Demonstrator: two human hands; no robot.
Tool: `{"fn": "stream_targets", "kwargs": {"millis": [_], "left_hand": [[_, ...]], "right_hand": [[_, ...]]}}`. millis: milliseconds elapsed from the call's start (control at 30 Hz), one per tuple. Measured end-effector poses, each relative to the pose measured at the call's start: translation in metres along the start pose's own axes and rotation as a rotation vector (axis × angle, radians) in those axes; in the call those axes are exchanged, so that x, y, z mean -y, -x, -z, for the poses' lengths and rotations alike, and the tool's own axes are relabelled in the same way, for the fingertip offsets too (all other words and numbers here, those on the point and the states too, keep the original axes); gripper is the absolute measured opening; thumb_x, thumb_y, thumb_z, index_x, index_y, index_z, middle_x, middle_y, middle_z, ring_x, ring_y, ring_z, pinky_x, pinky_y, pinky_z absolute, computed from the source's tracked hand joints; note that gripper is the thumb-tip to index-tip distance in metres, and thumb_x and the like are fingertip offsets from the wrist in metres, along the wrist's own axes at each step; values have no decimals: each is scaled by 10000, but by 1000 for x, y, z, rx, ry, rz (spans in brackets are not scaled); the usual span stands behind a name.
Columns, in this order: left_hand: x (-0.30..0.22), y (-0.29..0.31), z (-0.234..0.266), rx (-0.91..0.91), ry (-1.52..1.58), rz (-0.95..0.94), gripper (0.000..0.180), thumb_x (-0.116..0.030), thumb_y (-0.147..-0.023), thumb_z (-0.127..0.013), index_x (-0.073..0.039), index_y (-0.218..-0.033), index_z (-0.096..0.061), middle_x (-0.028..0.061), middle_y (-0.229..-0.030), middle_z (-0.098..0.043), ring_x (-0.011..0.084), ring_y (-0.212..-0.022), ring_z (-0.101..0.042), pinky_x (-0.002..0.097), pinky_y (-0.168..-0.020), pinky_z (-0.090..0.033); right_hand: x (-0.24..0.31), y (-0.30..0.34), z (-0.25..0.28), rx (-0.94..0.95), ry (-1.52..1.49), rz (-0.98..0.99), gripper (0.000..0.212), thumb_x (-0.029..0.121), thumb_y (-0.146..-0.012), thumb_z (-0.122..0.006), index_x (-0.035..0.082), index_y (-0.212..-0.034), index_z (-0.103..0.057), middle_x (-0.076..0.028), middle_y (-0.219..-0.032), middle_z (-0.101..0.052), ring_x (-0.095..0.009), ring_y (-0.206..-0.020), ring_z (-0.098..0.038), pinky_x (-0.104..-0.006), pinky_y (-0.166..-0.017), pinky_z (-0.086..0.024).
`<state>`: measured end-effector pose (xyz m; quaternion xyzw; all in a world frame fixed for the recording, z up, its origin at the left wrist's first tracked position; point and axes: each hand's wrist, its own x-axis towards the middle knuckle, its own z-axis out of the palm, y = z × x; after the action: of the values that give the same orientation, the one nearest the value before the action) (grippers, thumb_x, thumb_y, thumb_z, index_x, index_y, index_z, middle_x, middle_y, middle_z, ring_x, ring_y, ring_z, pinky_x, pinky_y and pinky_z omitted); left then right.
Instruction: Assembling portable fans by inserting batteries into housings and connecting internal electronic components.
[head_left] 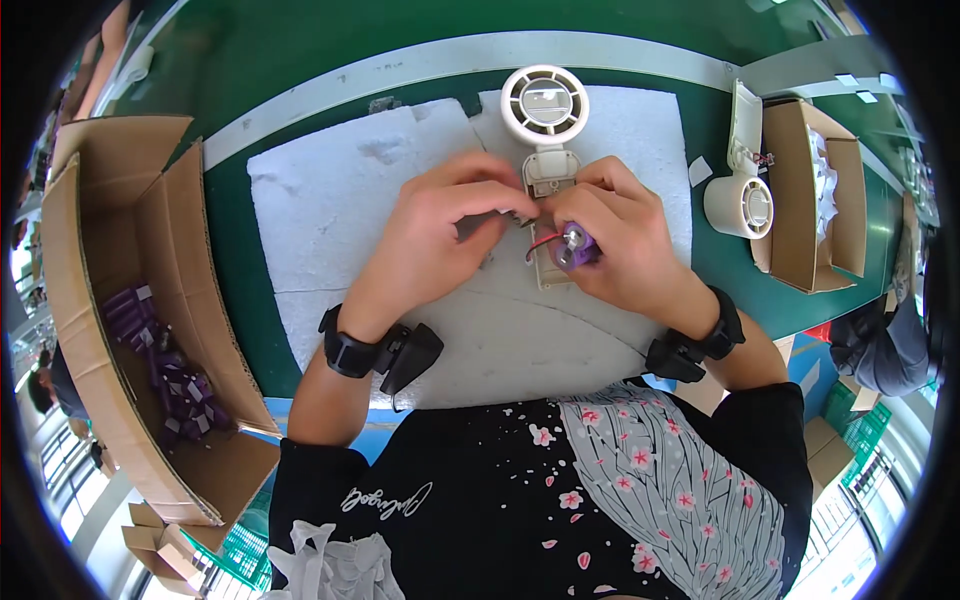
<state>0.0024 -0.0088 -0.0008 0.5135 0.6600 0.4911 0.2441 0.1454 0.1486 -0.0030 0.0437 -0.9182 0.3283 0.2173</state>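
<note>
A cream handheld fan (547,105) lies on a white foam sheet (330,220), its round grille toward the far edge. Its handle is opened up, with the inner side of the shell (552,272) facing me. My right hand (628,225) grips a purple cylindrical battery (576,248) over the lower handle, and a red wire loops out beside it. My left hand (438,228) is closed in a pinch at the left side of the handle. Whatever sits between its fingertips is too small and covered to name. Both hands' fingers hide the middle of the handle.
On the left stands an open cardboard box (180,265) with several purple batteries (185,395). A second cream fan (740,205), its handle opened, rests at the right beside a cardboard box (793,200) holding white pieces. A pale metal strip (420,62) crosses the green table behind the foam.
</note>
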Motion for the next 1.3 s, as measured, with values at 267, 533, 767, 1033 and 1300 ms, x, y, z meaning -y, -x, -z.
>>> {"fn": "stream_targets", "kwargs": {"millis": [267,533,767,1033,1300], "left_hand": [[-4,4,-4,-15,86,47,241,101,-712,-649,-43,-904,-677,92,-911,-610,196,-772,-635,282,-676,-524],[1,4,-15,-61,252,95,190,43,-748,-694,-38,-915,-652,63,-898,-609,156,-759,-622,249,-666,-518],[-12,0,-12,-49,87,25,182,-35,-751,-753,-28,-913,-671,67,-885,-610,141,-754,-618,239,-660,-514],[-5,5,-16,-126,413,226,162,-78,-842,-705,11,-976,-687,62,-875,-631,105,-745,-610,231,-652,-508],[-8,5,-12,-97,540,339,157,-66,-863,-683,35,-983,-686,59,-890,-643,101,-751,-616,225,-652,-507]], "right_hand": [[3,0,5,-7,-66,-33,491,-57,-572,-708,55,-1022,-545,-88,-895,-638,-260,-801,-572,-337,-667,-504],[-7,4,2,-215,-189,-93,389,-56,-665,-688,45,-1038,-642,-82,-875,-581,-170,-739,-576,-271,-622,-470],[3,1,2,-212,-151,-230,274,-35,-693,-700,72,-944,-720,-45,-806,-521,-129,-663,-528,-238,-558,-417],[-2,2,8,-148,-58,-82,276,13,-661,-765,91,-924,-738,-34,-779,-492,-129,-614,-481,-248,-502,-381],[-2,-2,6,-131,156,88,248,36,-655,-788,94,-892,-742,-28,-764,-497,-141,-596,-484,-255,-482,-377]]}}
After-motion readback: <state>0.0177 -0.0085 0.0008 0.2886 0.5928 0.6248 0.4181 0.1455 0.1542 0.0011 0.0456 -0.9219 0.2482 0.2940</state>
